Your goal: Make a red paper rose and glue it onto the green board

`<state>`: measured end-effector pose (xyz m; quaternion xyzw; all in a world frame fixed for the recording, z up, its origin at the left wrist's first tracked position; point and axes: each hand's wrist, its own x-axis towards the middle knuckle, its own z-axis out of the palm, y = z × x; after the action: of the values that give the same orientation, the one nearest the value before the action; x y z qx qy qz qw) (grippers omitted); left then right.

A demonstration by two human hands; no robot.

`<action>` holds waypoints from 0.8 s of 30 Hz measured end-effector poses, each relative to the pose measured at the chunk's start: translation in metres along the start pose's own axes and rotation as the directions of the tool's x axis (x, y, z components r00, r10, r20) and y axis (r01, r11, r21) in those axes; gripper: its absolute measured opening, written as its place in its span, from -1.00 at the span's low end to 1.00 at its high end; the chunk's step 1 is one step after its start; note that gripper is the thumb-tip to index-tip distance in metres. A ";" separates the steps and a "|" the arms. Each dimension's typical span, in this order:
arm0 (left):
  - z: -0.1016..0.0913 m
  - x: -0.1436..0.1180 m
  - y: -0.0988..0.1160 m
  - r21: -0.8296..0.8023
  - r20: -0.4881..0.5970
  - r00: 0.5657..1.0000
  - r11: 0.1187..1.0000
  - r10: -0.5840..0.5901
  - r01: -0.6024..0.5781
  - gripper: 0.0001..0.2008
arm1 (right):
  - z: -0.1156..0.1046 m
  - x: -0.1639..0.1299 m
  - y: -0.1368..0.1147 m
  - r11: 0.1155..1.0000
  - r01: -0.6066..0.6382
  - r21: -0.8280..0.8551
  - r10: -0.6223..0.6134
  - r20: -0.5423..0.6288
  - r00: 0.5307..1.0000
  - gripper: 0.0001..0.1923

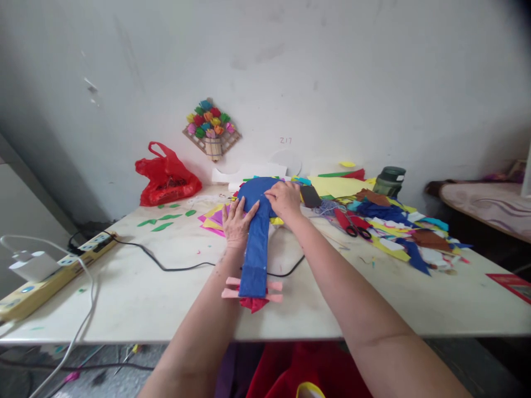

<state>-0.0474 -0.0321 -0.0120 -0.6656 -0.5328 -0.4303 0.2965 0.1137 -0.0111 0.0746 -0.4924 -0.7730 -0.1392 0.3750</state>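
Note:
A blue paper craft shaped like a lute (pixel 254 237) lies on the table, its round body away from me and its long neck toward me. Pale pink pegs (pixel 274 286) stick out on both sides of the near end, with a crumpled red piece (pixel 254 304) below it. My left hand (pixel 238 221) lies flat with spread fingers on the left side where body and neck meet. Fingertips of my right hand (pixel 285 200) are pinched together on the round body; what they hold, if anything, is too small to make out.
At right are scissors (pixel 357 231) and a heap of colored scraps (pixel 398 221) near a dark bottle (pixel 389 181). A red plastic bag (pixel 168 176) and green paper leaves (pixel 165 221) lie left. A black cord (pixel 174 269) crosses the table from a power strip (pixel 70 265).

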 end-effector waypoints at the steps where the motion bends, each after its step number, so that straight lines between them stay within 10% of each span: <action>1: 0.001 0.000 0.000 -0.004 -0.011 1.000 1.000 0.007 -0.007 -0.61 | 0.000 0.002 -0.001 1.000 0.019 -0.013 -0.018 0.010 1.000 -0.78; 24: 0.002 0.000 0.000 -0.009 -0.028 1.000 1.000 0.012 -0.012 -0.61 | 0.000 0.005 0.002 0.995 0.090 0.040 -0.093 0.059 0.994 -0.68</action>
<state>-0.0470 -0.0299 -0.0130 -0.6640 -0.5229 -0.4401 0.3033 0.1140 -0.0072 0.0776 -0.4534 -0.8083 -0.1268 0.3536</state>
